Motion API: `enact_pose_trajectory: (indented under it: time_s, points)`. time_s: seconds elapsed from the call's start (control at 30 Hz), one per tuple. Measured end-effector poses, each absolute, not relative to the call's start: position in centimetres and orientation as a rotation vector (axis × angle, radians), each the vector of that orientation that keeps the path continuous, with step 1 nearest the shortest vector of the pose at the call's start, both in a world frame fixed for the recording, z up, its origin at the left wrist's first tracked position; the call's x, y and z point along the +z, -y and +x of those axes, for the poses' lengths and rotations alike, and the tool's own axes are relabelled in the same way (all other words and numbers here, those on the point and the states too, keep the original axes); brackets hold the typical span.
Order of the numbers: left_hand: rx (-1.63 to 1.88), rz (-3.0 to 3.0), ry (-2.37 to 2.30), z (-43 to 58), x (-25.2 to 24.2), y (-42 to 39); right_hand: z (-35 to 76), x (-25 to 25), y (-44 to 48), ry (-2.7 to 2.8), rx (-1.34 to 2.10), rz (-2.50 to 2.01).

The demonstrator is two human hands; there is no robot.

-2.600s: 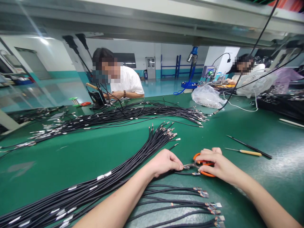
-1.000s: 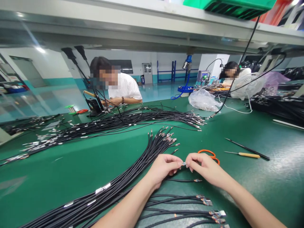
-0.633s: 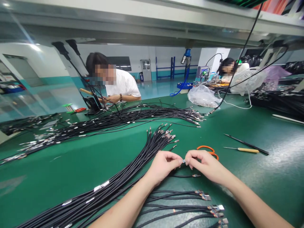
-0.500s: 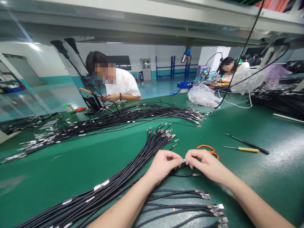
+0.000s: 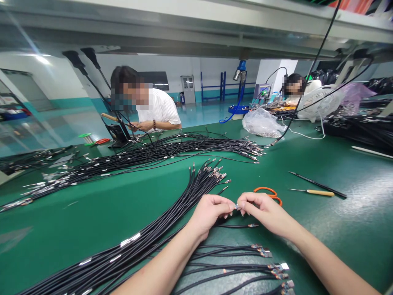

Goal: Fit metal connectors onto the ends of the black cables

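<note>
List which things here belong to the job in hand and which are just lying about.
In use: left hand, right hand, small metal terminal pinched between them, black cable bundle.
Lying about: orange-handled scissors, wooden-handled awl, clear plastic bag.

You are in a cable-assembly workshop, set out like a factory floor. Your long green-topped table (image 5: 76, 217) carries large bundles of black cables (image 5: 147, 239) with crimped metal ends. Farther along stand a soldering iron (image 5: 115, 121) in its holder and a spool of solder (image 5: 85, 135) (small from where you sit). A co-worker in a striped shirt (image 5: 158, 110) and another co-worker (image 5: 311, 90) work along the same table. Beyond them, a glossy floor (image 5: 202, 112) runs to a blue steel rack (image 5: 227, 86), and power leads (image 5: 316, 61) drop from an overhead rail (image 5: 184, 35).
</note>
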State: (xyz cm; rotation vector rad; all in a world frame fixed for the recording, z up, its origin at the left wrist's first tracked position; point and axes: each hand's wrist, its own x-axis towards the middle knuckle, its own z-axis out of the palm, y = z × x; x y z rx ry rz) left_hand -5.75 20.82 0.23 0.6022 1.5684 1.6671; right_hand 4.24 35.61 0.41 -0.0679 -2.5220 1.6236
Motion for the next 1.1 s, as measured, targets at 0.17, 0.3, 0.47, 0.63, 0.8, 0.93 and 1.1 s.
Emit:
enact_pose_trajectory:
  time_s: [0.17,0.3,0.47,0.63,0.8,0.93,1.1]
  points:
    - [1.618,0.674,-1.519,-6.08,0.15,-20.60,4.14,0.38,-35.75,2.555,1.553,-0.075]
    - [1.589,0.674,-1.534,-6.17,0.07,-20.44,4.09,0.30,-35.77,2.570,1.537,-0.100]
    - [1.569,0.675,-1.553,-6.10,-0.01,-20.36,4.13,0.42,-35.68,2.566,1.549,-0.123]
    - [1.558,0.664,-1.573,-6.24,-0.07,-20.31,4.07,0.55,-35.60,2.563,1.586,-0.167]
    - [1.578,0.670,-1.575,-6.09,0.07,-20.38,4.06,0.69,-35.47,2.545,1.616,-0.160]
    - [1.609,0.677,-1.592,-5.77,0.04,-20.57,4.21,0.61,-35.40,2.545,1.586,-0.136]
    - [1.651,0.621,-1.626,-5.57,-0.01,-20.59,4.21,0.57,-35.40,2.547,1.568,-0.135]
